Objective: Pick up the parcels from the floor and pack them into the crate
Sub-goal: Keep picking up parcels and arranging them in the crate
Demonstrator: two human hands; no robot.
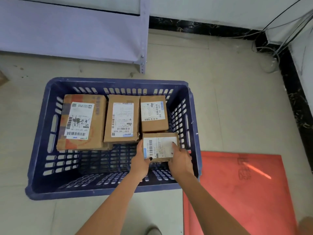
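Note:
A dark blue slotted crate stands on the floor. Three cardboard parcels with white labels lie along its far side: a large one at left, a middle one, and a smaller one at right. A fourth small labelled parcel sits in the crate's right part, just in front of the smaller one. My left hand grips its left edge, thumb on the label. On its right edge my right hand holds it, fingers lying on top.
A red mat lies on the floor right of the crate. A pale shelf unit stands behind the crate. Cables trail in the far right corner by the black skirting. A shoe tip shows at the bottom edge.

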